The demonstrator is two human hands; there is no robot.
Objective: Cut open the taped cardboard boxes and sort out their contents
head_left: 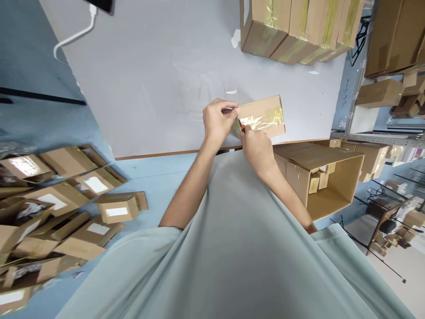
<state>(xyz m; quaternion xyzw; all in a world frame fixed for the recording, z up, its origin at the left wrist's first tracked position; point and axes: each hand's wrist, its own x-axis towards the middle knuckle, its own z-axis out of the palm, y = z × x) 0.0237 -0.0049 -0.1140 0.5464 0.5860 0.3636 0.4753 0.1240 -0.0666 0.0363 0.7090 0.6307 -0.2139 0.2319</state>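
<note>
Pinching the near end of the small taped carton (pixel 264 116), the left hand (pixel 217 120) is steadying it on the white table (pixel 149 88), just beyond both hands. The right hand (pixel 257 148) is gripping a red tool (pixel 243 128) (likely a cutter, mostly hidden) right beside the left fingertips; a slip there is risking a nicked finger or torn tape.

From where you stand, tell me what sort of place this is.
Probably a parcel packing room: heaped labelled cartons, taped boxes on the grey table, and shelves stacked with more cartons.
</note>
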